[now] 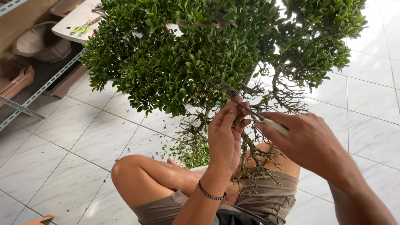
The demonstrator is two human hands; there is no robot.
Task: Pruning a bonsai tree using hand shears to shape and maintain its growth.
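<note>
A small-leaved bonsai tree (200,62) is shown from above, its canopy spread over a white tiled floor (75,137) strewn with green clippings (196,156). The left hand (227,133) is raised, fingers pinched on a thin lower twig (233,100) beneath the foliage. The right hand (308,141) is clenched about a slim cutting tool (266,121) with a pale handle; its dark tip is directed up and leftward — towards the pinched twig, just beside the left fingertips. The tool's long axis is thus laid diagonally, roughly across the twig. Bare branches (287,96) are seen to the right. At the upper left corner, green-handled shears (81,28) lie on a pale counter (73,23).
</note>
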